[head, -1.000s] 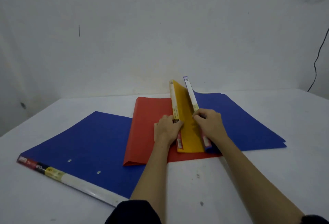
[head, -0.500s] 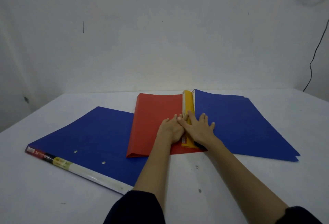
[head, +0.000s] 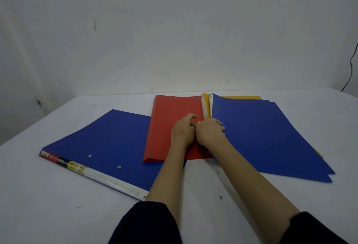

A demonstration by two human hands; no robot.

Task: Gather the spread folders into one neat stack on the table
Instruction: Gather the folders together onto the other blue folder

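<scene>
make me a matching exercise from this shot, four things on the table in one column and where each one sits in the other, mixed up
Things:
1. large blue folder with a white labelled spine
2. red plastic folder
3. yellow folder
4. blue folder with fanned covers

Places:
A. mostly hidden, showing as a strip at the middle and an edge at the back right
B. rightmost, spread on top
C. leftmost, partly under another folder
D. centre, under the left hand

Pairs: 1-C, 2-D, 3-A, 4-B
</scene>
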